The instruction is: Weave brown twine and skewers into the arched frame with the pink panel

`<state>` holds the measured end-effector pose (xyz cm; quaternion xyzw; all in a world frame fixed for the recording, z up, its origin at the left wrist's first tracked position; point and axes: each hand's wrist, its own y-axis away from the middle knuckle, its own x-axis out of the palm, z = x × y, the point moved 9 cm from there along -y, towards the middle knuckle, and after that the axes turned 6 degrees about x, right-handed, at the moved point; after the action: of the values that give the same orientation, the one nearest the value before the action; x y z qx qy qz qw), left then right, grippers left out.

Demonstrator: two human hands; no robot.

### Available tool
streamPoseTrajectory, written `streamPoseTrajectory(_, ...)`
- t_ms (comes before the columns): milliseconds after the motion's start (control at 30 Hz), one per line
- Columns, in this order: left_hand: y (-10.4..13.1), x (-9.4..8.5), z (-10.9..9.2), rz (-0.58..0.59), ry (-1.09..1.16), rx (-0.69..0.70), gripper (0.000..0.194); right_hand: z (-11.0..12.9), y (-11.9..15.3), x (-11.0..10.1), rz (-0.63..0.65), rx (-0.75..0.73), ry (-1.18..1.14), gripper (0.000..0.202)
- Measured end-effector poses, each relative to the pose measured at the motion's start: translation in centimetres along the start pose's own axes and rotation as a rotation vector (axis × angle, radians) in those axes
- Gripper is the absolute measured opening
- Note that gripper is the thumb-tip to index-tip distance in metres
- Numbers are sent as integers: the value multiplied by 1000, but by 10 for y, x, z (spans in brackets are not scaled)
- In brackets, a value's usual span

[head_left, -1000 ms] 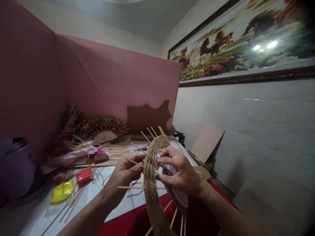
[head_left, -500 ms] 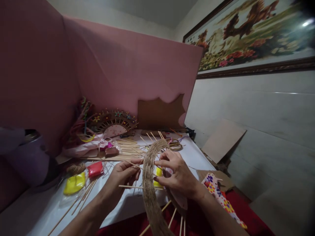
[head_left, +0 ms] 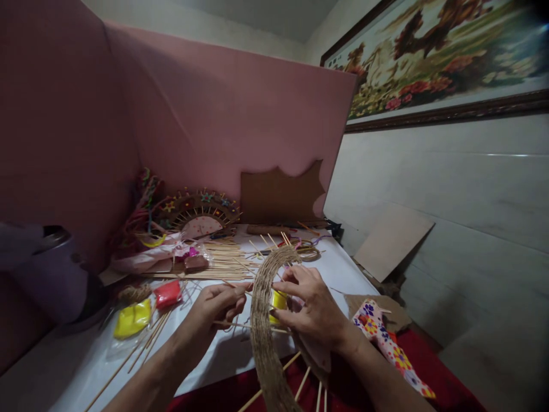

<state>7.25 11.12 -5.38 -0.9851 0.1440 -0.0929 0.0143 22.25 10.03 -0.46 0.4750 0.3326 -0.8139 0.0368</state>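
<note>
A curved band of woven twine [head_left: 261, 326] stands between my hands, with thin wooden sticks passing through it and poking out on both sides. My left hand [head_left: 221, 303], on the band's outer side, pinches one of these wooden sticks [head_left: 235, 285] close to the weave. On the inner side, my right hand [head_left: 306, 303] has its fingers closed around the inner part of a stick, its fingertips near the band. Under my right hand a pale pink piece with a brown edge [head_left: 315, 352] partly shows. A yellow packet [head_left: 278, 306] lies behind the band.
Left on the white table [head_left: 206, 366] lie a yellow clay packet [head_left: 132, 318], a red packet [head_left: 168, 293] and loose sticks. Many sticks [head_left: 223, 257] are spread farther back, before a decorated fan-shaped piece [head_left: 203, 214]. Brown cardboard [head_left: 281, 194] leans behind; floral fabric [head_left: 386, 337] lies right.
The view has shifted slightly. Both hands keep their hold at nearly the same place on the band, and the left fingers have closed in a little.
</note>
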Motion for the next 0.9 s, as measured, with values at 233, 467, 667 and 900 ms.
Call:
streamPoseTrajectory(233,0,-3,5,-45,-24,-66,35,1,1,-1,-8,0,22,27)
streamPoseTrajectory(467,1,-8,4,-133,-84,-59,34,-3,3,3,3,27,42,26)
streamPoseTrajectory(667,-2,-21,12,-223,-181,-71,45,-4,2,6,21,49,56,28)
streamPoseTrajectory(900,-2,-25,14,-250,-230,-75,46,-6,2,9,0,62,75,29)
